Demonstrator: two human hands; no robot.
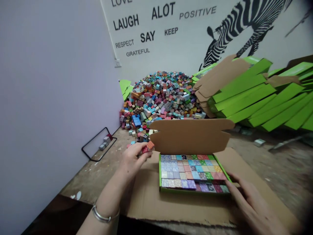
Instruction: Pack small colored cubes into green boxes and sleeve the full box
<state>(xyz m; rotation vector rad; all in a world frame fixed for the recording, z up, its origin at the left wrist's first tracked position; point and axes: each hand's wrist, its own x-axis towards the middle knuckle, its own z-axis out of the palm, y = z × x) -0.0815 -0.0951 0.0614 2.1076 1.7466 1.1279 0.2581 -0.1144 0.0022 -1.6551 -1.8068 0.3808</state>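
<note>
My left hand (133,159) is closed around small red and orange patterned boxes (148,147), held up left of an open carton (160,178). How many boxes are in it I cannot tell. The carton has green edges and a raised brown lid (190,135). Rows of small patterned boxes (182,168) fill most of it, with a lower gap along the front right. My right hand (249,199) lies at the carton's right side, fingers stretched and apart, fingertips touching its front right corner.
Flat brown cardboard (151,207) lies under the carton. Behind it rises a big heap of small boxes (166,94). Green folded cartons (256,98) lean at the right. A black wire frame (89,157) with a few small boxes lies by the left wall (58,85).
</note>
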